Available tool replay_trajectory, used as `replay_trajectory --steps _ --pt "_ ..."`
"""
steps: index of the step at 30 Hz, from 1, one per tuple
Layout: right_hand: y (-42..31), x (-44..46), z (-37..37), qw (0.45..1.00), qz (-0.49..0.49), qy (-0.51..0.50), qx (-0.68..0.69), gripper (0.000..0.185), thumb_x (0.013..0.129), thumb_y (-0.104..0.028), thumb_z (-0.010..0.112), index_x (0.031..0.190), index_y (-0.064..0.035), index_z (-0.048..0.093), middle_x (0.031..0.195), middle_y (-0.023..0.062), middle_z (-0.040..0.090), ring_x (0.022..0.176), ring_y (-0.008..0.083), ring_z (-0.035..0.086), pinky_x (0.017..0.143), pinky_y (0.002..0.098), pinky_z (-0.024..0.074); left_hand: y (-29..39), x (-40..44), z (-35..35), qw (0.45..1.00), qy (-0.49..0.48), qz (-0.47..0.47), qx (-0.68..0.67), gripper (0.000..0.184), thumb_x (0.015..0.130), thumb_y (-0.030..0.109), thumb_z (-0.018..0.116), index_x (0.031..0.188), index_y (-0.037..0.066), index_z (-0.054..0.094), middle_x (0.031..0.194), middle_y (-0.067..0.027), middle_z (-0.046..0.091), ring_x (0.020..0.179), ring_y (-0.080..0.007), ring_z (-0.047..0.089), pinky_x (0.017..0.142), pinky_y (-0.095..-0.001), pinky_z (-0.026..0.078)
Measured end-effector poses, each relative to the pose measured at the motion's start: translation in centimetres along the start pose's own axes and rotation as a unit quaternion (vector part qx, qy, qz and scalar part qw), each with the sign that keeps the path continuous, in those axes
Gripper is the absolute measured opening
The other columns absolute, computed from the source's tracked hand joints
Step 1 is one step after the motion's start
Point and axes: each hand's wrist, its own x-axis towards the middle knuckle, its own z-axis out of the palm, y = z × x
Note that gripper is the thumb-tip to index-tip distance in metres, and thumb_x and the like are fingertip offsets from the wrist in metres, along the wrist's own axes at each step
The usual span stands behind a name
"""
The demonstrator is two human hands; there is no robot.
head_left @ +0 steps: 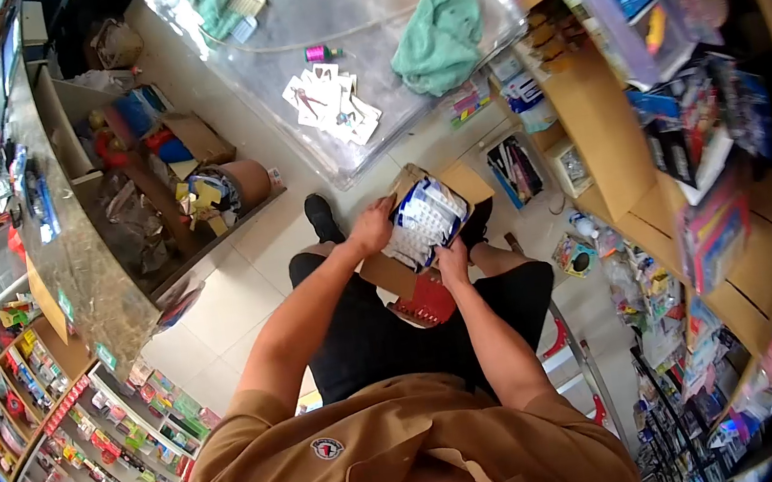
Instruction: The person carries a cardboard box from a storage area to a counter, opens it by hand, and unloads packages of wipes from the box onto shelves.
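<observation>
On the far left, brown wooden shelves (71,349) hold lots of small bright packets, too many to count. Next comes one long counter with a speckled grey top (94,272), and open shelves full of mixed things are under it. Pale square floor tiles (249,285) show between this counter and the person's legs, and a strip of tiles runs up beside the table.

The person's left hand (372,228) is closed on the left edge of one open brown cardboard box (393,275). The box is between the knees, with its flaps spread out. White and blue packs (427,218) fill it, but they overlap, so their number is hard to tell. The person's right hand (453,263) touches the low right side, by the packs. How tightly it is closed is hard to tell. The two hands are apart.

Past the box is one shiny grey table (280,49). It has two green cloths (441,36), one pink and green spool (320,53) and a loose pile of white picture cards (332,105) near its close edge. The box is near the table's close corner.

On the right, a tall tan wooden shelf (587,124) stands close by, stuffed with packets.
</observation>
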Motion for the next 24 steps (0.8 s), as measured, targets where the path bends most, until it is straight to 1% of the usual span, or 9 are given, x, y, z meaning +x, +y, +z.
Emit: replay_trajectory --steps 6,8,9,13,16,20,21,23,24 --pt "8.3 11.0 5.2 0.996 -0.074 0.016 0.050 0.048 0.079 0.008 0.056 0.126 0.0011 0.061 0.118 0.0092 0.069 0.109 0.0212 0.062 0.096 0.0325 0.0459 -10.2 9.9 5.1 0.997 -0.025 -0.014 -0.066 0.064 0.080 0.001 0.052 0.144 0.004 0.050 0.139 -0.0247 0.058 0.128 -0.0412 0.055 0.108 -0.0437 0.044" --pt "7.5 12.7 6.4 0.997 0.049 0.052 0.021 0.046 0.079 0.006 0.056 0.125 0.0001 0.062 0.119 0.0092 0.069 0.110 0.0210 0.062 0.096 0.0326 0.0459 -13.2 13.1 7.0 0.993 -0.019 -0.023 -0.110 0.063 0.080 0.006 0.057 0.143 0.008 0.053 0.133 -0.0215 0.064 0.123 -0.0389 0.060 0.103 -0.0424 0.048" --pt "14.6 17.1 6.8 0.991 -0.100 0.089 -0.007 0.042 0.079 0.000 0.060 0.121 -0.0020 0.063 0.109 0.0155 0.073 0.104 0.0335 0.069 0.092 0.0408 0.0505 -14.4 14.6 7.9 0.992 -0.016 -0.031 -0.118 0.062 0.080 0.008 0.058 0.142 0.008 0.054 0.132 -0.0209 0.065 0.122 -0.0379 0.061 0.103 -0.0419 0.048" --pt "14.8 22.1 5.6 0.977 -0.179 0.076 -0.091 0.037 0.080 -0.010 0.063 0.115 0.0001 0.064 0.111 0.0257 0.070 0.106 0.0457 0.065 0.088 0.0487 0.0509 -17.4 19.1 12.0 0.981 0.014 -0.047 -0.189 0.057 0.080 0.013 0.062 0.137 0.009 0.059 0.129 -0.0187 0.067 0.120 -0.0350 0.064 0.101 -0.0404 0.050" --pt "18.1 28.0 3.0 0.970 -0.101 0.088 -0.204 0.038 0.079 -0.014 0.066 0.115 -0.0005 0.065 0.108 0.0266 0.070 0.104 0.0460 0.065 0.090 0.0488 0.0513 -16.9 21.1 14.5 0.975 0.022 -0.032 -0.218 0.059 0.079 0.012 0.063 0.138 0.012 0.060 0.130 -0.0178 0.067 0.121 -0.0351 0.063 0.102 -0.0403 0.049" --pt "14.0 24.9 1.5 0.946 -0.163 0.041 -0.277 0.040 0.081 -0.014 0.069 0.115 0.0041 0.063 0.111 0.0255 0.070 0.103 0.0410 0.068 0.090 0.0457 0.0517 -17.1 23.1 17.4 0.999 0.046 -0.016 0.004 0.052 0.077 0.021 0.068 0.128 0.013 0.064 0.121 -0.0226 0.068 0.114 -0.0411 0.064 0.098 -0.0457 0.051" --pt "14.6 24.9 0.8 0.945 -0.172 0.043 -0.274 0.040 0.081 -0.014 0.069 0.115 0.0041 0.063 0.111 0.0255 0.070 0.103 0.0410 0.068 0.090 0.0457 0.0517 -15.9 21.1 16.6 0.997 0.063 0.023 -0.033 0.047 0.077 0.026 0.067 0.122 0.012 0.065 0.115 -0.0240 0.069 0.111 -0.0431 0.064 0.097 -0.0481 0.051" --pt "17.9 26.4 -0.5 0.979 -0.075 -0.015 -0.191 0.042 0.083 -0.017 0.070 0.119 0.0034 0.063 0.119 0.0244 0.068 0.110 0.0414 0.065 0.094 0.0449 0.0517 -16.5 21.5 17.0 0.996 0.060 0.069 0.017 0.048 0.077 0.025 0.066 0.123 0.012 0.065 0.114 -0.0238 0.070 0.111 -0.0430 0.064 0.097 -0.0481 0.051" --pt "18.4 26.9 -1.1 0.897 -0.155 -0.045 -0.412 0.042 0.087 -0.022 0.069 0.119 0.0037 0.062 0.124 0.0239 0.066 0.116 0.0403 0.063 0.096 0.0454 0.0513 -16.3 22.2 16.5 0.990 0.051 0.111 0.067 0.049 0.077 0.024 0.066 0.124 0.011 0.065 0.114 -0.0235 0.070 0.111 -0.0428 0.064 0.097 -0.0480 0.051"
